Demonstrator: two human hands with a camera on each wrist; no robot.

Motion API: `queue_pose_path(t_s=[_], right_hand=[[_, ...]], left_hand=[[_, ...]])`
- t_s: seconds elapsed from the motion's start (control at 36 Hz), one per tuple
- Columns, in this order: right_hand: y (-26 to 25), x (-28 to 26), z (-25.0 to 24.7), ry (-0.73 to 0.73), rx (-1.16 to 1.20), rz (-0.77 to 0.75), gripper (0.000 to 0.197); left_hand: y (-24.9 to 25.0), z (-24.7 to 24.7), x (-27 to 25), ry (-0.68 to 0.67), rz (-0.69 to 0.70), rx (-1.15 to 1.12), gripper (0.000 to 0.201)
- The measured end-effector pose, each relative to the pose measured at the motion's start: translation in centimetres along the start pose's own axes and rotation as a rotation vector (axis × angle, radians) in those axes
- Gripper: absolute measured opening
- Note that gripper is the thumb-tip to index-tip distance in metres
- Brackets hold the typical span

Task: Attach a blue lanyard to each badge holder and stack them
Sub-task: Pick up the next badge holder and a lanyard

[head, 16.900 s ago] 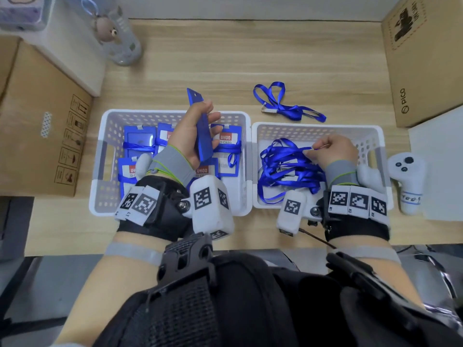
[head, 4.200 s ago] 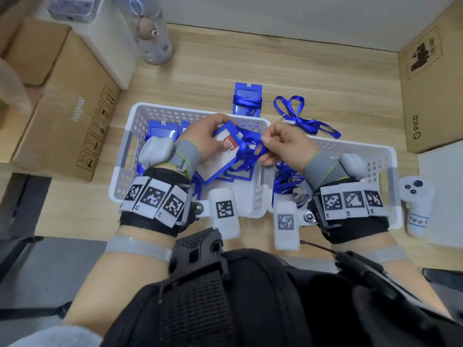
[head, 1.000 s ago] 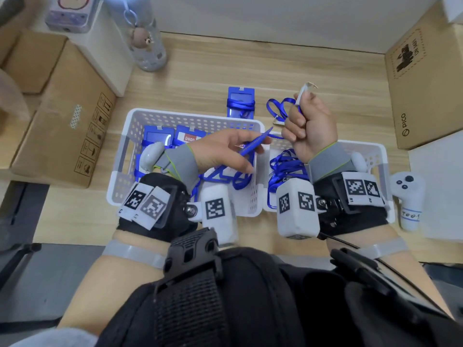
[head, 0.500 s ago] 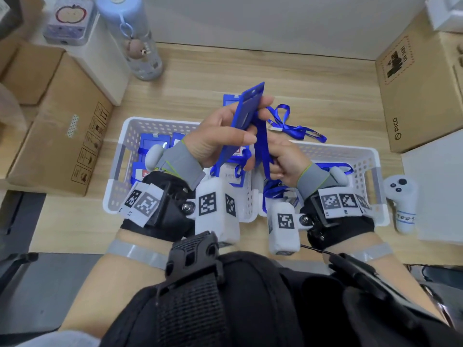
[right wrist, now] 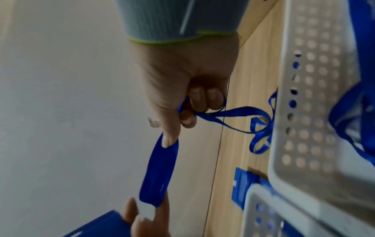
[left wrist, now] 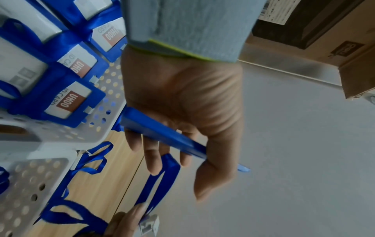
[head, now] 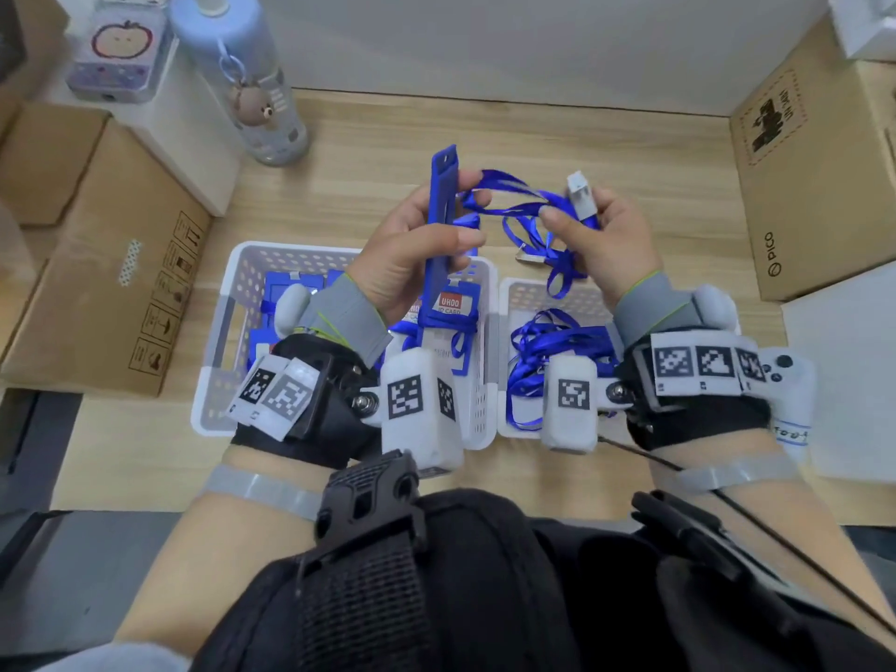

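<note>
My left hand (head: 460,220) grips a blue badge holder (head: 439,220) upright and edge-on above the baskets. A blue lanyard (head: 509,198) runs from my left fingers to my right hand (head: 572,211), which pinches it just below its grey-white clip (head: 579,194). In the left wrist view the lanyard loop (left wrist: 162,176) hangs round a finger beside the badge holder (left wrist: 162,136). The right wrist view shows the strap (right wrist: 160,168) stretched between both hands. Whether the lanyard is fixed to the holder I cannot tell.
The left white basket (head: 228,303) holds several badge holders; the right basket (head: 504,293) holds loose blue lanyards (head: 548,351). One lanyard (head: 533,254) and a badge holder (right wrist: 241,186) lie on the table behind them. Cardboard boxes flank the table; a bottle (head: 242,80) stands back left.
My hands have drawn apart. The right hand rose to the right with the clip end, stretching the lanyard. The badge holder stays in my left hand, now edge-on.
</note>
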State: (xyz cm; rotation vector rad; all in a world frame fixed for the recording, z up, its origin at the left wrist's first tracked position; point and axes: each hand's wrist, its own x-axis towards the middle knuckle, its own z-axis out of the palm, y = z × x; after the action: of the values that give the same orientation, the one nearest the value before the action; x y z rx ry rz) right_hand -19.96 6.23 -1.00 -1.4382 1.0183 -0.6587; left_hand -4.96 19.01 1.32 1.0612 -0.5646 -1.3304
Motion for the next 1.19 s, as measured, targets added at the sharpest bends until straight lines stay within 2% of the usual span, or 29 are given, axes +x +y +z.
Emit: queue_pose_path(t_s=[0.11, 0.25, 0.28, 0.36, 0.5, 0.58, 0.72, 0.94, 1.03, 1.19], right_hand=[[0.6, 2.6, -1.0, 0.031, -0.26, -0.02, 0.008], [3.1, 4.9, -1.7, 0.025, -0.591, 0.023, 0.009], [3.4, 5.1, -1.8, 0.014, -0.652, 0.045, 0.007], [4.1, 5.3, -1.8, -0.014, -0.807, 0.127, 0.024], [5.1, 5.6, -1.8, -0.101, -0.974, 0.179, 0.022], [5.6, 5.8, -1.9, -0.105, -0.949, 0.212, 0.027], [5.6, 5.9, -2.1, -0.048, -0.864, 0.17, 0.04], [2.6, 4.3, -1.8, -0.012, -0.609, 0.053, 0.028], [1.6, 3.1, -1.9, -0.077, -0.555, 0.06, 0.02], [0.9, -0.1, -2.6, -0.375, -0.587, 0.199, 0.016]], left_hand=[[-0.3, -0.2, 1.0, 0.064, -0.063, 0.01, 0.061], [-0.6, -0.8, 1.7, 0.1, -0.104, 0.067, 0.047], [-0.6, -0.9, 1.9, 0.107, -0.112, 0.07, 0.047], [-0.9, -1.4, 2.4, 0.118, -0.13, 0.063, 0.057], [-1.5, -2.0, 3.0, 0.146, -0.151, 0.054, 0.062], [-1.6, -2.1, 3.1, 0.16, -0.157, 0.056, 0.057], [-1.6, -2.0, 3.0, 0.16, -0.148, 0.015, 0.061], [-1.5, -1.5, 1.8, 0.141, -0.127, 0.014, 0.062], [-1.5, -1.1, 1.4, 0.132, -0.117, 0.006, 0.061], [-2.3, -0.4, 0.6, 0.096, -0.114, 0.007, 0.058]])
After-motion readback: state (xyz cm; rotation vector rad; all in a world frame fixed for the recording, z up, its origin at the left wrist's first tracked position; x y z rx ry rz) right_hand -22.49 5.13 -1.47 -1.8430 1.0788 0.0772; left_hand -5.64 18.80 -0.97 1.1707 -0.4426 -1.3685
